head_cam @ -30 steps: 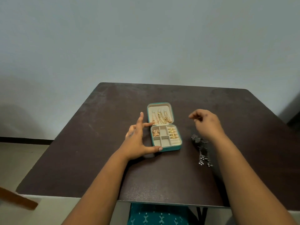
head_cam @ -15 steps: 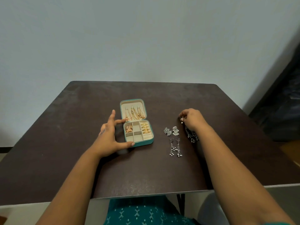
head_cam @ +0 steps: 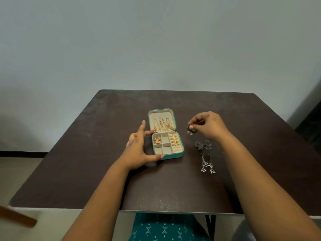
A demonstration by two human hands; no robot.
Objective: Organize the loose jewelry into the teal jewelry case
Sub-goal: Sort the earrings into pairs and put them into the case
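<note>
The right hand [head_cam: 209, 125] is pinching a small dark silver earring [head_cam: 191, 130] between thumb and fingertips, holding it above the counter [head_cam: 86, 153] just right of the open teal jewelry case [head_cam: 166, 134]. The left hand [head_cam: 139, 150] is bracing the case's left side with fingers spread and straight, thumb touching the front corner. To do this step well, she is probably best carrying the earring low toward one of the bare compartments in the middle of the tray, keeping the case steadied, and letting go only once it sits inside. More silver earrings [head_cam: 203, 145] and a dangling pair [head_cam: 207, 165] are lying near on the counter, waiting
</note>
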